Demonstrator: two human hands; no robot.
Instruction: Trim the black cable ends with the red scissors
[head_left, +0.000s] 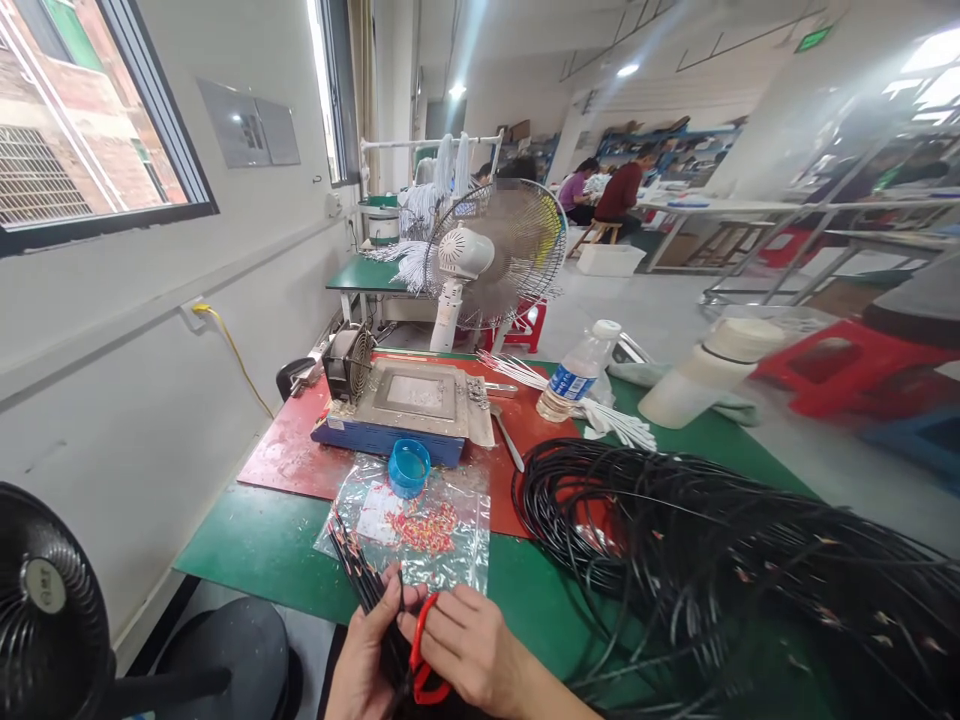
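Observation:
In my left hand (367, 645) is a bundle of thin black cables (356, 560), gripped with the fingers closed. Their stripped ends show small reddish wires and point up and away from me. Red-handled scissors (421, 640) sit in my right hand (469, 640), its fingers curled at the handle loops; the blades are hidden. Both hands meet close together at the near table edge. Just beyond them lies a clear plastic bag (472, 515) strewn with small red and yellow scraps (427, 528). On the bag stands a blue round cup (409, 468).
A large heap of black cables (675, 540) covers the table's right side. Behind the bag sits a blue-based solder pot (390, 440) with a small fan (349, 362). A water bottle (577, 375), white flask (701, 375) and standing fan (465, 255) are farther back.

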